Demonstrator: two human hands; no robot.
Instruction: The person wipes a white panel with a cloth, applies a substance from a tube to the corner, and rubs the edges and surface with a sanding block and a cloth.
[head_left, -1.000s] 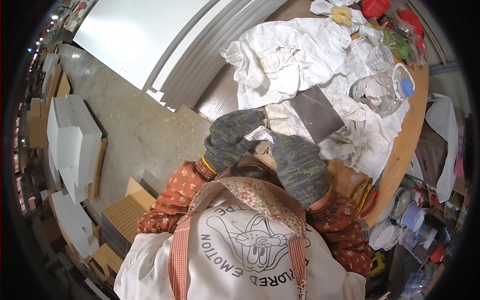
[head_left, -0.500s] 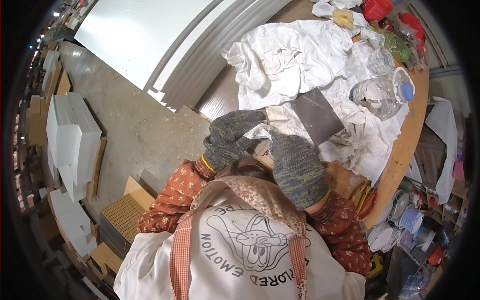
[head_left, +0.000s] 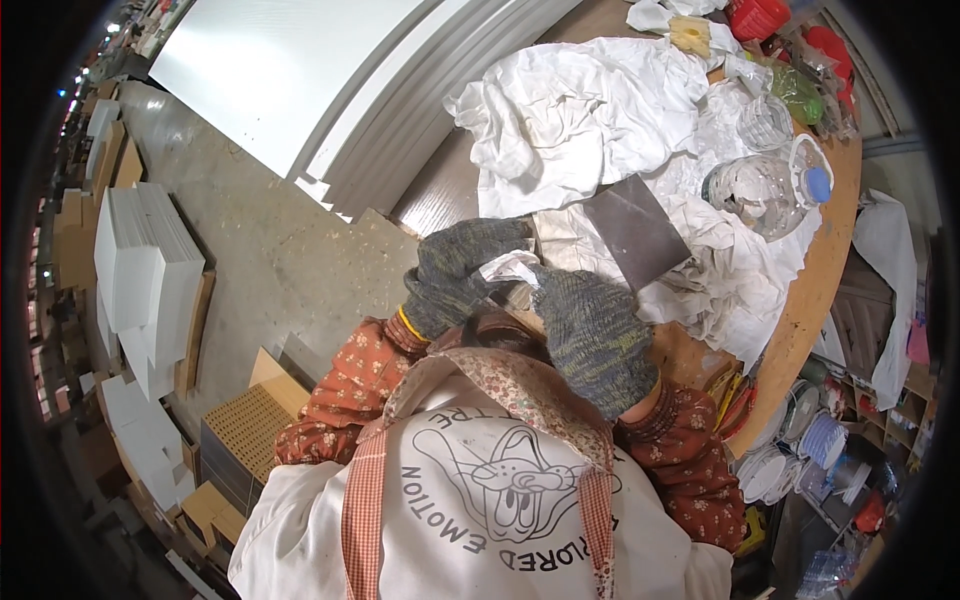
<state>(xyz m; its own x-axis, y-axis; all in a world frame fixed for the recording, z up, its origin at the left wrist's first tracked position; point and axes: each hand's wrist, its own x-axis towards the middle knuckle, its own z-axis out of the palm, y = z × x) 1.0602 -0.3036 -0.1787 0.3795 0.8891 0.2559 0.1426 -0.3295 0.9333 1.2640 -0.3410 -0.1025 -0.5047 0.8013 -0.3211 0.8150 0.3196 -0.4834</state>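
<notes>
Both my hands wear dark grey-green knitted gloves and meet at the near edge of the wooden table. My left hand (head_left: pixel 452 275) is curled, with its fingers pointing right; what it grips is hidden. My right hand (head_left: pixel 598 338) is closed, its fingertips at a small crumpled piece of white cloth (head_left: pixel 511 268) that sits between the two hands. Just beyond my right hand, a dark grey square sheet (head_left: pixel 637 232) lies on rumpled white cloth (head_left: pixel 735 270). A larger white cloth (head_left: pixel 590 110) spreads farther back.
A stack of white panels (head_left: pixel 400 110) stands at the far left of the table (head_left: pixel 815 290). A clear plastic jug with a blue cap (head_left: pixel 755 195) stands at right. Rolls of tape (head_left: pixel 770 475) and tools (head_left: pixel 735 395) are at the lower right, cardboard (head_left: pixel 245 430) at left.
My right hand has shifted slightly left, and the small white cloth between the hands has moved a little left with it. My left hand has barely moved.
</notes>
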